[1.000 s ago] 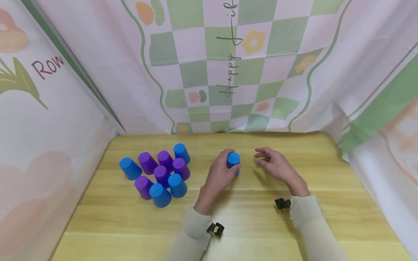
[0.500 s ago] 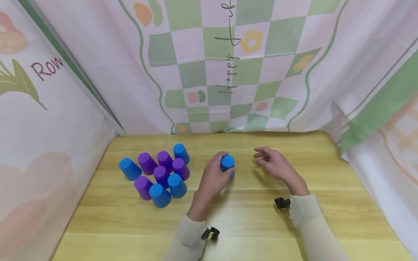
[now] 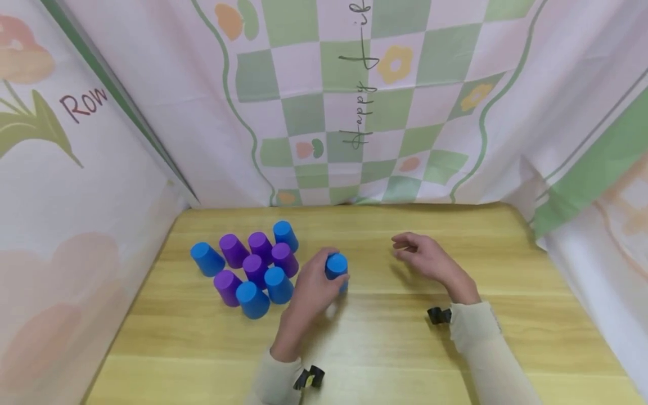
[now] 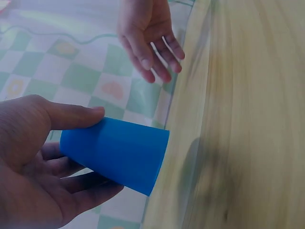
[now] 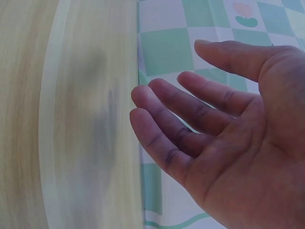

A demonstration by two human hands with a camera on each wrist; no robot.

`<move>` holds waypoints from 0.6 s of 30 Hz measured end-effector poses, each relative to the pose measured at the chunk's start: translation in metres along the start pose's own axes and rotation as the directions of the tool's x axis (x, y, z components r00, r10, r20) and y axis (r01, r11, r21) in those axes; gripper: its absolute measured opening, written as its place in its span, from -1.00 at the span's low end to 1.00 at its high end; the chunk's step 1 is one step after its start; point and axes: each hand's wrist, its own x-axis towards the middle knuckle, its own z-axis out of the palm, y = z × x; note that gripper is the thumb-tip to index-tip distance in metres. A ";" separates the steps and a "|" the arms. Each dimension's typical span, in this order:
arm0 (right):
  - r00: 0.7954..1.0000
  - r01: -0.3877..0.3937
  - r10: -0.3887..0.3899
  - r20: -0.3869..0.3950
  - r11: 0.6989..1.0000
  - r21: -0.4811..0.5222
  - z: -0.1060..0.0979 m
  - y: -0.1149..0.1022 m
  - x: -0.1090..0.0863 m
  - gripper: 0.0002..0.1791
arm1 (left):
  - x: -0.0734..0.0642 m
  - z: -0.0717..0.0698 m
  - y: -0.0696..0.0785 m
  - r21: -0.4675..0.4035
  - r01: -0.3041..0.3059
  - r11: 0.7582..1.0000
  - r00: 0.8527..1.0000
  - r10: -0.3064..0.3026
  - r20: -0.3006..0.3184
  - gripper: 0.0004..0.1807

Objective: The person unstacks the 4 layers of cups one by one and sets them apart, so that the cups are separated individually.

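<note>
My left hand [image 3: 315,286] grips a blue cup [image 3: 336,266] that is upside down, thumb on one side and fingers on the other. In the left wrist view the cup [image 4: 119,151] shows whole, its wide rim toward the wooden table. Just left of this hand stands a group of upside-down cups, among them a blue cup [image 3: 279,285], a purple cup [image 3: 285,259] and another blue cup [image 3: 252,300]. My right hand [image 3: 425,256] hovers over the right half of the table with loosely bent fingers. In the right wrist view its palm [image 5: 238,157] holds nothing.
The wooden table [image 3: 385,349] ends at the back against a hanging cloth [image 3: 349,112] with green checks. More cloth hangs along the left and right sides. At the far left of the group stands a blue cup [image 3: 207,259]; several purple cups sit between.
My left hand has moved left and nearer to me with the blue cup, closer to the group. The right hand has stayed nearly still, and the head view has shifted slightly.
</note>
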 end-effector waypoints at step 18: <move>1.000 -0.006 0.006 0.002 1.000 -0.019 0.000 -0.002 -0.002 -0.49 | -0.034 -0.052 -0.014 0.260 0.047 0.965 0.990 -0.079 0.117 -0.50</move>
